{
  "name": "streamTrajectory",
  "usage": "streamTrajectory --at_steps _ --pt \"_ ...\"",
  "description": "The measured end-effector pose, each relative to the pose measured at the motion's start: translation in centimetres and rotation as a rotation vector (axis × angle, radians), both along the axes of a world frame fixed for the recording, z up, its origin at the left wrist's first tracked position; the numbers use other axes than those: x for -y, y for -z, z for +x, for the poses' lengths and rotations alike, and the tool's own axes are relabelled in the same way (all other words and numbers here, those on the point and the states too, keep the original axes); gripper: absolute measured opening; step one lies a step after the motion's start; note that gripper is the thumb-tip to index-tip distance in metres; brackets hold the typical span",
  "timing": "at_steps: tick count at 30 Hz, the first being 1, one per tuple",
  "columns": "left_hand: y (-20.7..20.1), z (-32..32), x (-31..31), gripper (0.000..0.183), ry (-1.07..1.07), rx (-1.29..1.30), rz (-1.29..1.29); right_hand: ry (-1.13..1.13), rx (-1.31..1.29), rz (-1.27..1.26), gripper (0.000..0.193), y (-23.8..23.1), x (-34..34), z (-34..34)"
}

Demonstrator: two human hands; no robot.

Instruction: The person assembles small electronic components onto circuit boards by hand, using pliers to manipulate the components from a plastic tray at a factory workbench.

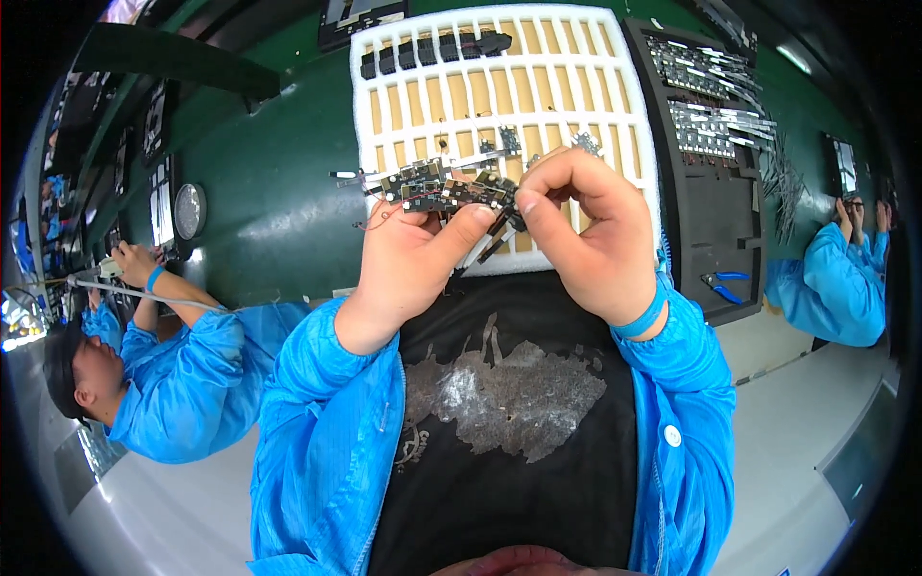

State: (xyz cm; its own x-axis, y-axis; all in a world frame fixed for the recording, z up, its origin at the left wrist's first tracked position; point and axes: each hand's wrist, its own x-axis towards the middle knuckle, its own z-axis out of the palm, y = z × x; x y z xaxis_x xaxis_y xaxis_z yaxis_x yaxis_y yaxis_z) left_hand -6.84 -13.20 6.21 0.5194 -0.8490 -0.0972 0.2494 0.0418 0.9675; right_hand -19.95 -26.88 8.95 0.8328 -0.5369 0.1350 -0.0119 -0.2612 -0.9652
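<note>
My left hand [408, 264] is closed around a bunch of small black circuit boards [423, 184] with thin wires and strips sticking out, its thumb lying across them. At the right end of the bunch, my right hand [600, 240] pinches with thumb and forefinger at a small dark part; the exact piece is hidden by the fingertips. Both hands are over the near part of a white foam tray [361, 115] divided into many narrow slots. Black ribbed parts [423, 52] fill several slots in its far left row. A few small boards [509, 140] lie in the tray just beyond my hands.
Right of the foam tray stands a dark tray [711, 211] with rows of boards [699, 72] and blue-handled pliers [727, 286]. Loose dark strips [788, 187] lie beside it on the green table [259, 206]. Co-workers in blue sit at left [197, 394] and right [840, 278].
</note>
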Motion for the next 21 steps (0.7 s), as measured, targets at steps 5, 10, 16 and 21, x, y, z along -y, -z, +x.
streamTrajectory --at_steps 5,10,16,21 --pt "0.5 0.2 -0.2 0.02 0.08 -0.082 0.015 -0.064 -0.081 0.097 0.003 -0.8 0.5 -0.5" --pt "-0.4 0.7 -1.1 0.017 0.16 -0.062 0.097 -0.292 -0.186 0.211 0.006 -0.8 1.6 -0.6" --pt "-0.5 0.6 -0.8 0.013 0.194 -0.03 0.058 -0.354 -0.285 0.201 0.009 -2.1 3.1 -1.0" --pt "0.4 1.1 -0.3 0.012 0.206 0.261 -0.002 -0.273 -0.156 0.252 0.01 -2.2 3.9 -1.3"
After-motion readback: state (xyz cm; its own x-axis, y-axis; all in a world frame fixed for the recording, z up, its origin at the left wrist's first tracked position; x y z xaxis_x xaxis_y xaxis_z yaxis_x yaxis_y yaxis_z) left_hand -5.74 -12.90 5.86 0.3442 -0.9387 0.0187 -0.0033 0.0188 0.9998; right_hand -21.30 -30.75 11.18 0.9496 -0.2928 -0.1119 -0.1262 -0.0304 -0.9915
